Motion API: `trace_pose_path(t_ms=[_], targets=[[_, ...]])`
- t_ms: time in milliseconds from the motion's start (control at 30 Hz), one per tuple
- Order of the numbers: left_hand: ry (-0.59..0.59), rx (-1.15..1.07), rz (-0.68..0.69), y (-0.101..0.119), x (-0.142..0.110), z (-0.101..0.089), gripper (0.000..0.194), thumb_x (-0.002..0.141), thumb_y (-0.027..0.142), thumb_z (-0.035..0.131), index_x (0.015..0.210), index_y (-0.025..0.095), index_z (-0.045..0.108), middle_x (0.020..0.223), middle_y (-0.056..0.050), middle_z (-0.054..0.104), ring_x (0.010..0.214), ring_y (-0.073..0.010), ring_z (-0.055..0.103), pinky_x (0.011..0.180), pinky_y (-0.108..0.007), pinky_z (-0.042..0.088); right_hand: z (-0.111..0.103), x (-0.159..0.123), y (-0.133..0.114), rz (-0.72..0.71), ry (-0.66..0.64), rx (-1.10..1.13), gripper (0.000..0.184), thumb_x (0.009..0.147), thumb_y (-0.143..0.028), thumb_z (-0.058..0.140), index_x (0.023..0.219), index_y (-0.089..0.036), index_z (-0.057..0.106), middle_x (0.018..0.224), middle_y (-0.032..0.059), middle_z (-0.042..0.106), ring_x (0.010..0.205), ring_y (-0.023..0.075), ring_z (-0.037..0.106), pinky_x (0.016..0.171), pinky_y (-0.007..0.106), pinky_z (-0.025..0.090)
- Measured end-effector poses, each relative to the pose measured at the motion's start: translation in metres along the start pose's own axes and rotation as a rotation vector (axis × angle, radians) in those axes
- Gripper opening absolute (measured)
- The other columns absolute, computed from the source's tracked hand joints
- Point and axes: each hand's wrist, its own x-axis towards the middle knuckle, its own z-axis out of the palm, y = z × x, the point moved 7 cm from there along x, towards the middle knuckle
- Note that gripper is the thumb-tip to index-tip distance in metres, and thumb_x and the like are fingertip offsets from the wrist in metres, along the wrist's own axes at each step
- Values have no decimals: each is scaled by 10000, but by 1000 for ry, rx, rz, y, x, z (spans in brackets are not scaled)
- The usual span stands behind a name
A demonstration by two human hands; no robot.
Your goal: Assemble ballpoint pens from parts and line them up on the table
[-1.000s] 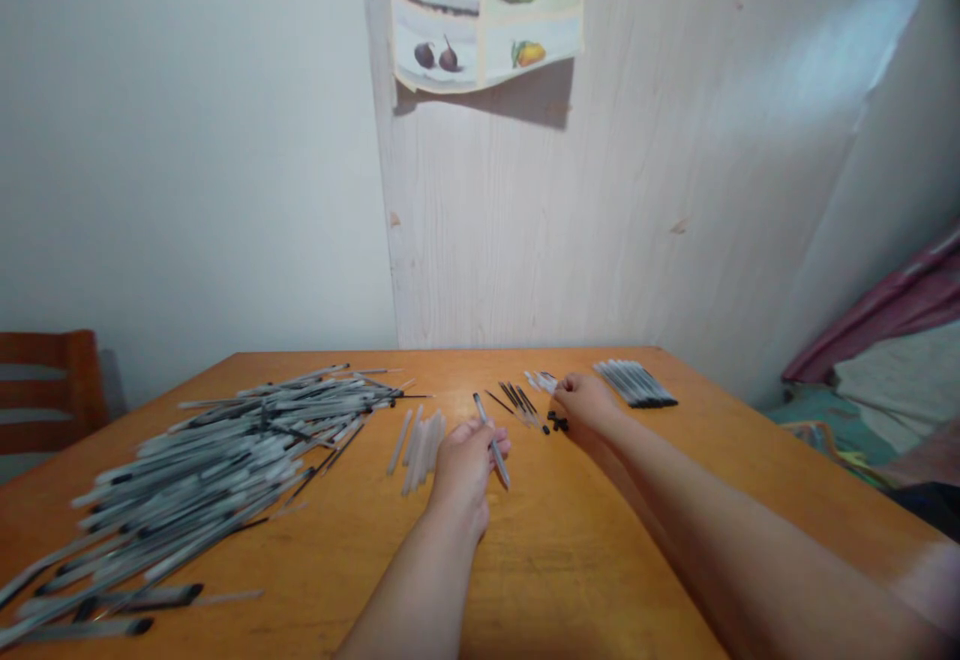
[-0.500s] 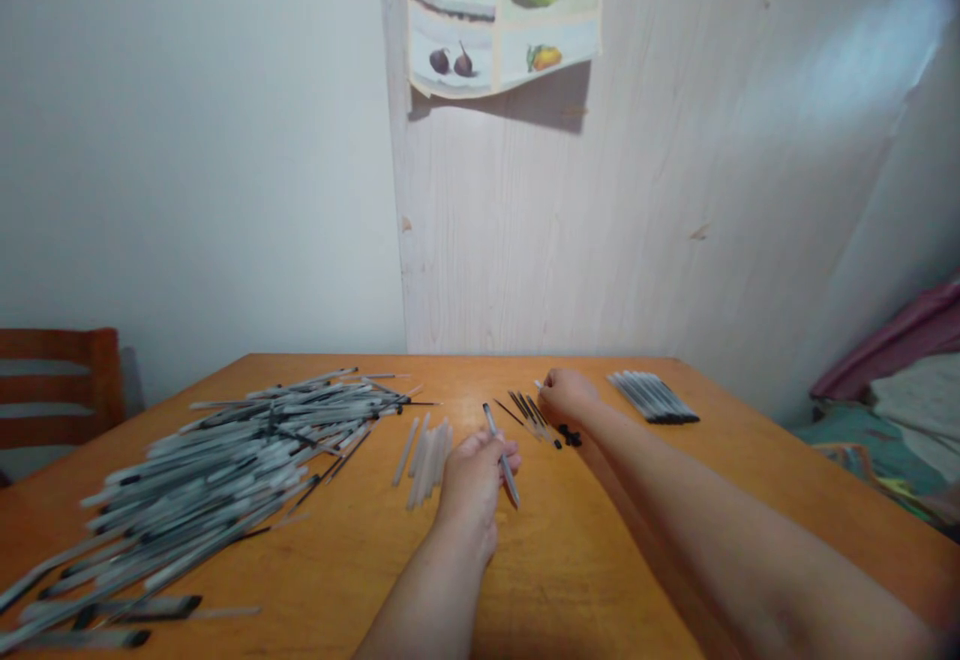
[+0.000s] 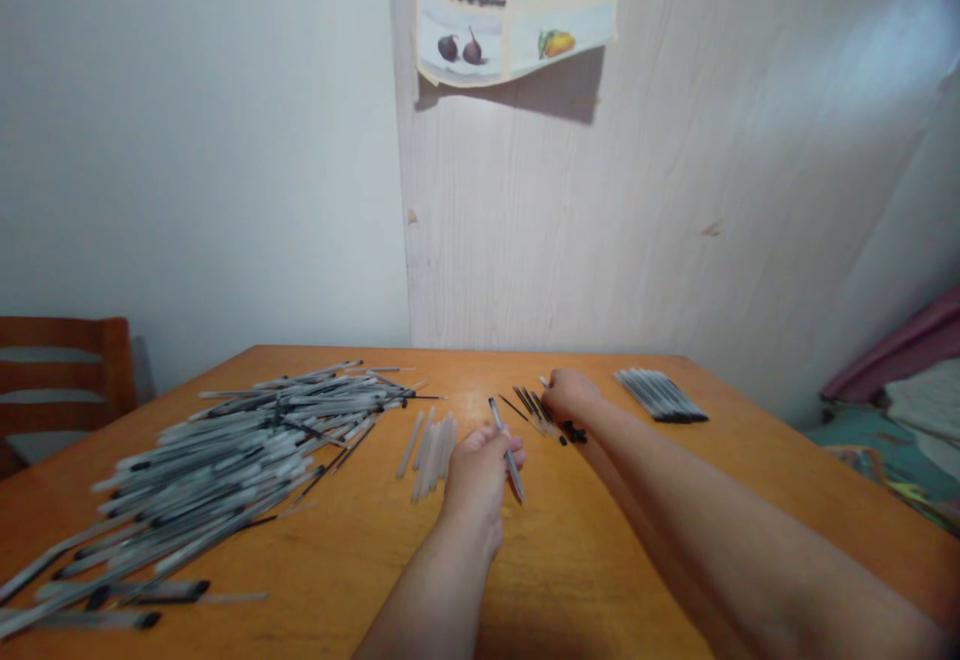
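My left hand (image 3: 480, 468) rests on the orange wooden table (image 3: 570, 560) with its fingers closed round a clear pen barrel (image 3: 508, 450) that points away from me. My right hand (image 3: 570, 395) reaches further back, fingers curled down among a few thin black ink refills (image 3: 525, 403) and small black caps (image 3: 575, 432). What its fingers hold is hidden. A short row of empty clear barrels (image 3: 431, 440) lies just left of my left hand.
A big loose heap of pens (image 3: 225, 460) covers the table's left half. A neat bundle of finished pens (image 3: 660, 394) lies at the back right. A wooden chair (image 3: 67, 370) stands at the left. A fruit poster (image 3: 517, 5) hangs on the wall. Bedding (image 3: 900, 390) lies at the right.
The camera has tilted and shifted a little. My right hand has drawn slightly left, from the caps toward the refills. My left hand still holds the barrel.
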Motion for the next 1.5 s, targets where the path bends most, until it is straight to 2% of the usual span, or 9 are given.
trace_pose_path(t_ms=[400, 533, 667, 900, 1000, 1067, 1133, 1300, 1500], targets=[[0, -27, 22, -2, 0, -1, 199, 794, 258, 669, 933, 117, 661, 873, -125, 711, 682, -146, 664, 701, -276, 512, -3, -4, -2, 20, 0, 70, 194, 715, -209, 674, 883, -137, 739, 954, 215, 722, 931, 297, 684, 742, 328, 487], [-8, -26, 28, -1, -2, 0, 179, 795, 260, 661, 906, 120, 659, 866, -121, 713, 660, -139, 659, 704, -276, 512, -15, -7, 1, 12, 66, 175, 229, 763, -246, 632, 941, -128, 715, 1048, 217, 701, 1015, 296, 647, 799, 333, 463], [-10, -21, 21, -1, 0, -1, 185, 798, 270, 658, 907, 122, 656, 868, -122, 716, 667, -141, 660, 686, -267, 504, -26, -16, 5, -21, 92, 362, 233, 767, -227, 618, 961, -117, 685, 986, 167, 706, 971, 256, 634, 781, 297, 447], [-16, -74, 46, 7, 2, -2, 207, 801, 270, 663, 954, 129, 656, 913, -119, 724, 705, -123, 665, 635, -213, 478, -22, -64, 4, -87, -75, 850, 151, 833, -245, 505, 778, -147, 604, 645, 21, 633, 506, 97, 529, 471, 190, 389], [-7, -102, 69, 13, 0, -3, 235, 783, 281, 690, 966, 136, 661, 934, -110, 724, 655, -90, 635, 528, -157, 405, -20, -90, 5, -85, -151, 1055, 108, 839, -217, 515, 761, -155, 558, 670, 38, 647, 496, 81, 540, 457, 164, 427], [-15, -127, 85, 17, -1, -2, 225, 781, 276, 692, 956, 139, 656, 934, -101, 719, 614, -70, 605, 486, -142, 365, -15, -107, 8, -8, -250, 1361, 68, 821, -178, 566, 758, -154, 561, 690, 47, 657, 524, 77, 567, 452, 142, 443], [-24, -165, 101, 20, -1, -1, 202, 791, 264, 682, 945, 139, 646, 923, -93, 711, 602, -62, 591, 487, -139, 373, -12, -121, 11, 57, -275, 1498, 76, 816, -155, 600, 749, -155, 564, 638, 14, 627, 468, 53, 516, 402, 114, 406], [-17, -261, 117, 24, -1, -3, 158, 806, 234, 672, 924, 143, 618, 881, -68, 697, 597, -54, 584, 546, -151, 436, -1, -151, 10, 184, -281, 1641, 154, 813, -99, 565, 671, -151, 536, 498, -30, 511, 376, 38, 422, 343, 106, 371], [6, -298, 140, 27, -2, -5, 104, 827, 203, 655, 888, 146, 592, 866, -68, 696, 607, -56, 585, 574, -163, 465, 19, -170, -5, 194, -351, 1790, 80, 783, -80, 590, 739, -142, 562, 590, 25, 606, 456, 64, 530, 429, 134, 485]])
